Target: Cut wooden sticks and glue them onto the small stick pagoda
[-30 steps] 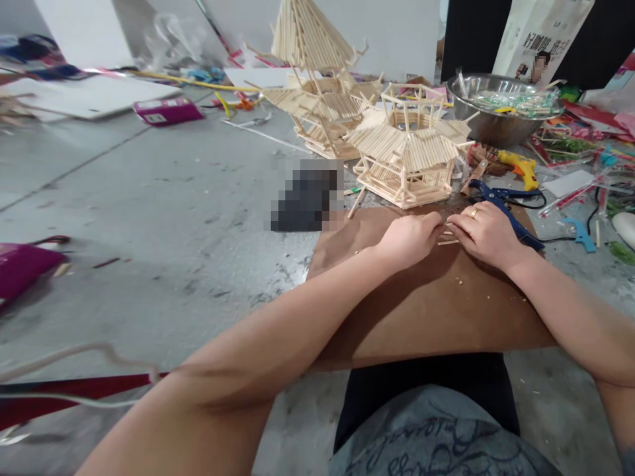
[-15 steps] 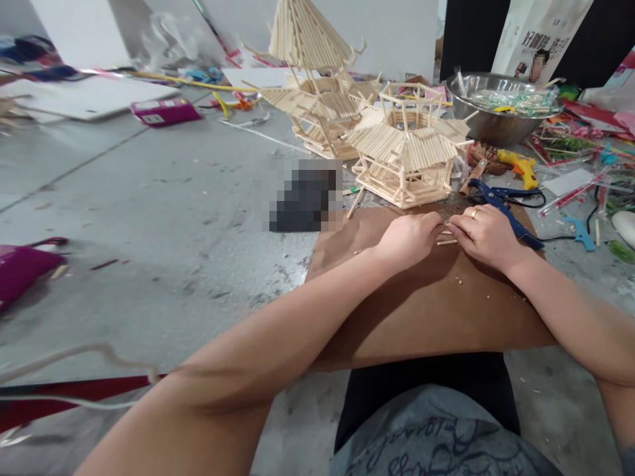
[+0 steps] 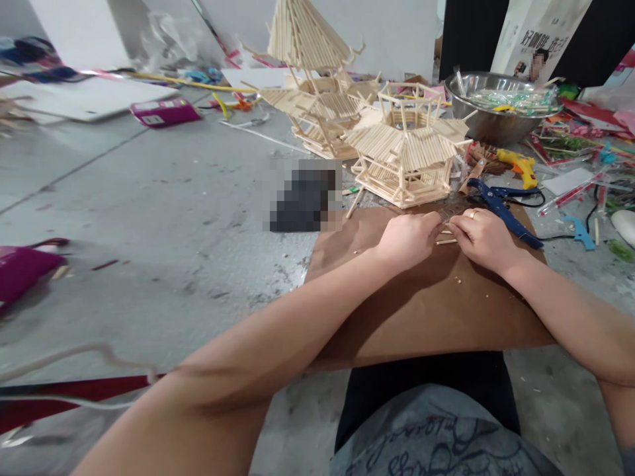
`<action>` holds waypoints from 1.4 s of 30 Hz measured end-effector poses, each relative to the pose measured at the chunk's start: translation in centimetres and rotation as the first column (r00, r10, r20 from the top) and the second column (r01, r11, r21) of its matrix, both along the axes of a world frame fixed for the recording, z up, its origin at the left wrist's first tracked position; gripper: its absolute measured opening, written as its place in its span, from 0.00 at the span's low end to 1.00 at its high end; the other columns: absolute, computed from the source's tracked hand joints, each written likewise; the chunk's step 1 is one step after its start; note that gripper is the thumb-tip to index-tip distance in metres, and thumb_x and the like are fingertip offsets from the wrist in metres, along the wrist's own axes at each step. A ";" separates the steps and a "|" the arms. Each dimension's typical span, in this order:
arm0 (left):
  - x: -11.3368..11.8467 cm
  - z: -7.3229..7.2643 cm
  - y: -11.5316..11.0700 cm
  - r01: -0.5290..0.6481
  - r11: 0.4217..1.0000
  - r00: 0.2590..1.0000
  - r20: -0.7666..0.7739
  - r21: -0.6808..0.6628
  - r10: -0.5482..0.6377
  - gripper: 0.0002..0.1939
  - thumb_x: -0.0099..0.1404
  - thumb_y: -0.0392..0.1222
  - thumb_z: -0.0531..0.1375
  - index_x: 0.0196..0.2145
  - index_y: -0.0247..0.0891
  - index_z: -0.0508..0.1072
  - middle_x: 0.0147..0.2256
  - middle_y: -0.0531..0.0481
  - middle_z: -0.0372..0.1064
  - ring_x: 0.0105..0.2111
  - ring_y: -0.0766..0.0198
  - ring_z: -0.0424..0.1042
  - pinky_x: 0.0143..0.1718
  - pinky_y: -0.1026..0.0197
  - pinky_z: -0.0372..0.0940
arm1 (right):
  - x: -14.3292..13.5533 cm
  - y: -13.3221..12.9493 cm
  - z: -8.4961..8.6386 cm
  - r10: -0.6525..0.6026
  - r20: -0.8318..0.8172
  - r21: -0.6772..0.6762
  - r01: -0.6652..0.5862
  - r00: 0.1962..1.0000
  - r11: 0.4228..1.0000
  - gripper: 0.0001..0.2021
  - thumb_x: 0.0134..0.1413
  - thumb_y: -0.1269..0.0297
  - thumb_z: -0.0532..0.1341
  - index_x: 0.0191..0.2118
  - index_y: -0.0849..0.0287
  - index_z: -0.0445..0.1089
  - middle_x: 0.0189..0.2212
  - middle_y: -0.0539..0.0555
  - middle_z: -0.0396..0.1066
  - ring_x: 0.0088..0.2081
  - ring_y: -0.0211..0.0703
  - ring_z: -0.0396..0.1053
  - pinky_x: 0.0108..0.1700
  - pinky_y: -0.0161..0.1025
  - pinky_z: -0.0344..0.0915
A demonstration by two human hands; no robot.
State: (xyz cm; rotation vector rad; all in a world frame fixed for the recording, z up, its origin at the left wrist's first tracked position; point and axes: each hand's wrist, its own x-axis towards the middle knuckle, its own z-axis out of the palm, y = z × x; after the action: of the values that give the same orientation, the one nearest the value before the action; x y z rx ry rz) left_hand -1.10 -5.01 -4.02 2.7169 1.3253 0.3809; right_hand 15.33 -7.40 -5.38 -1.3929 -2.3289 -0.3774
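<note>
Close together over a brown board [image 3: 426, 317], my left hand [image 3: 411, 239] and my right hand [image 3: 483, 237] are both closed. Their fingertips pinch the two ends of a short pale wooden stick [image 3: 448, 228], mostly covered by the fingers. Another short wooden stick [image 3: 446, 242] lies just below it on the board. A gold ring shows on my right hand. Behind the hands stands a roofed pavilion model [image 3: 407, 152] built of wooden sticks. A blue glue gun [image 3: 506, 213] lies just right of my right hand.
A taller stick tower [image 3: 317, 99] stands behind the pavilion. To the right are a steel bowl [image 3: 501, 122] of wrapped pieces, a yellow glue gun [image 3: 520, 166] and scattered scraps. A blurred dark object [image 3: 302, 198] lies left of the board, and a purple packet [image 3: 166, 111] farther back.
</note>
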 end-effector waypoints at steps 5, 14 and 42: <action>0.1 -0.3 0.5 -0.017 1.000 0.997 0.074 -0.011 0.017 0.16 0.64 0.42 0.47 0.33 0.33 0.71 0.28 0.42 0.73 0.28 0.59 0.70 0.28 0.61 0.58 | -0.1 0.2 0.1 -0.019 -0.027 -0.037 0.018 0.999 0.999 0.19 0.60 0.63 0.45 0.27 0.63 0.70 0.24 0.58 0.69 0.29 0.42 0.65 0.35 0.38 0.58; -1.2 0.1 1.9 0.453 0.804 0.789 0.592 -0.385 -0.161 0.09 0.60 0.39 0.53 0.25 0.34 0.67 0.19 0.56 0.62 0.19 0.74 0.60 0.23 0.70 0.56 | 1.6 0.8 1.3 0.104 -0.541 -0.445 -0.390 0.834 0.806 0.16 0.56 0.55 0.52 0.34 0.61 0.71 0.29 0.53 0.71 0.32 0.38 0.67 0.35 0.35 0.60; -0.9 1.2 1.6 0.181 0.827 0.949 0.316 -0.532 -0.005 0.09 0.59 0.39 0.53 0.30 0.32 0.72 0.22 0.50 0.71 0.20 0.71 0.65 0.22 0.68 0.58 | 0.5 0.1 1.7 -0.075 -0.243 -0.523 -0.066 0.967 0.850 0.16 0.55 0.60 0.54 0.49 0.58 0.62 0.35 0.55 0.75 0.36 0.44 0.71 0.36 0.38 0.61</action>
State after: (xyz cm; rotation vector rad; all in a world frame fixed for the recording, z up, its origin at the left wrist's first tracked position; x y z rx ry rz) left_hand -1.97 -3.41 -2.85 2.1226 1.0111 0.3206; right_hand 15.82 -7.27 -3.67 -1.5680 -2.2971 0.4657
